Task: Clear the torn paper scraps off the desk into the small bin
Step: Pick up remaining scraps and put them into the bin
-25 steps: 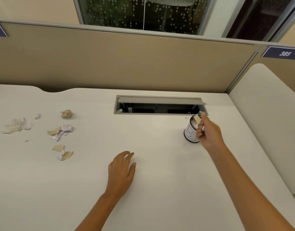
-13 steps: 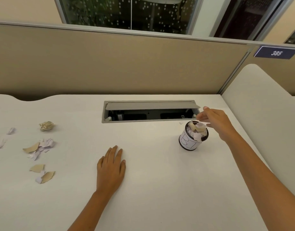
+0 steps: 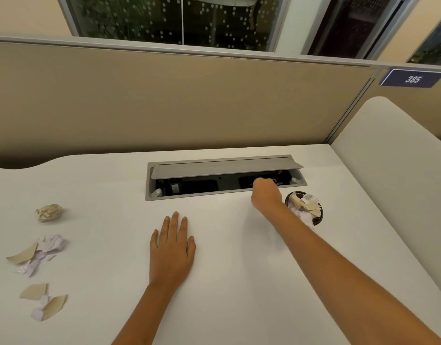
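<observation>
Right now your right hand (image 3: pixel 266 195) reaches across the white bench (image 3: pixel 227 282), its fingers curled into a loose fist; whether anything sits inside that grip cannot be told from this angle. It hangs over the near edge of a grey cable tray (image 3: pixel 224 176) sunk into the bench, whose lid is propped open. Just to the right of that hand, near but not touching the fist, stands the small bin (image 3: pixel 316 217), a little round cup with a dark rim, partly hidden behind your forearm. It already holds a heap of beige and white paper pieces that reaches up to its rim.

Your left hand (image 3: pixel 172 250) lies flat on the bench, palm down, fingers straight and close together, grasping nothing.

The remaining paper scraps lie well apart from both hands, on the far left of the bench. A crumpled beige ball (image 3: pixel 49 212) sits furthest back. Nearer you is a cluster of torn beige and white scraps (image 3: pixel 39 253), and nearer still a second small cluster (image 3: pixel 44 301). All three are to the left of your left hand, on the opposite side of the bench from the bin.

A tan partition (image 3: pixel 189 100) stands behind the bench, with a dark number plate (image 3: pixel 412 78) reading 385 at its right end
</observation>
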Tool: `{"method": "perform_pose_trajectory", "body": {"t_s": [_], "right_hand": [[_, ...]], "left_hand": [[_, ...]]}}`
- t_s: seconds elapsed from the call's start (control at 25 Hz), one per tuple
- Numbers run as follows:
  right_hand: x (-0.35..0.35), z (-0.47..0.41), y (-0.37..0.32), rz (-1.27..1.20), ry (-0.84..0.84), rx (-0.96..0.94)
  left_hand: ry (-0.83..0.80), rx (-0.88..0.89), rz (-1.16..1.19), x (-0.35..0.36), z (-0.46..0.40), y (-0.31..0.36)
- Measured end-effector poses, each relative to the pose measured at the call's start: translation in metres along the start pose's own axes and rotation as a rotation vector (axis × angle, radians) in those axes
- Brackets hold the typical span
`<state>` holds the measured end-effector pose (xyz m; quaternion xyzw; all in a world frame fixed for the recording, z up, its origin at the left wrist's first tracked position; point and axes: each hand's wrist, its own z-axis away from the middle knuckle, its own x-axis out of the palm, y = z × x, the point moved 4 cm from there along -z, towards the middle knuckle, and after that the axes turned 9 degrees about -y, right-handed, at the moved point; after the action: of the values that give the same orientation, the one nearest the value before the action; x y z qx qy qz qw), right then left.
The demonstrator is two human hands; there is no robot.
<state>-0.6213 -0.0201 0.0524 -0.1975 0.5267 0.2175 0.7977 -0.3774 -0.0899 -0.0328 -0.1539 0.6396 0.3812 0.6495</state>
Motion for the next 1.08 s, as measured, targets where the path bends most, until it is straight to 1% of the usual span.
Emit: {"method": "perform_pose_trajectory", "body": {"t_s": [0.04, 0.12, 0.2, 0.28, 0.4, 0.52, 0.68, 0.8, 0.88, 0.96, 1.08], "right_hand": [[0.016, -0.008, -0.001, 0.112, -0.025, 0.053], [0.032, -0.02, 0.006, 0.225, -0.004, 0.161], [0.042, -0.029, 0.013, 0.19, 0.009, 0.237], [0.049, -0.033, 0.015, 0.125, 0.013, 0.254], [0.059, -0.03, 0.009, 0.179, 0.002, 0.19], [0.066, -0.014, 0.0, 0.233, -0.043, 0.128], [0.06, 0.016, -0.012, 0.252, -0.014, -0.031], [0.056, 0.053, -0.015, 0.178, 0.028, -0.149], [0.051, 0.079, -0.012, 0.059, 0.078, -0.217], [0.03, 0.103, 0.002, -0.128, 0.199, -0.251], [-0.019, 0.117, 0.046, -0.371, 0.417, -0.177]], "left_hand": [[0.0, 0.002, -0.004, 0.002, -0.002, -0.001], [0.004, 0.006, -0.003, 0.004, -0.003, -0.003], [0.003, 0.008, -0.006, 0.004, -0.004, -0.004], [0.003, 0.012, -0.011, 0.005, -0.005, -0.004], [0.008, 0.013, -0.01, 0.004, -0.006, -0.004], [0.006, 0.011, -0.016, 0.004, -0.005, -0.004], [0.002, 0.011, -0.016, 0.004, -0.004, -0.003], [-0.003, 0.022, -0.017, 0.004, -0.001, -0.003], [-0.004, 0.026, -0.014, 0.004, -0.001, -0.004], [-0.005, 0.033, -0.019, 0.003, -0.001, -0.004], [0.002, 0.042, 0.002, 0.001, 0.003, -0.001]]}}
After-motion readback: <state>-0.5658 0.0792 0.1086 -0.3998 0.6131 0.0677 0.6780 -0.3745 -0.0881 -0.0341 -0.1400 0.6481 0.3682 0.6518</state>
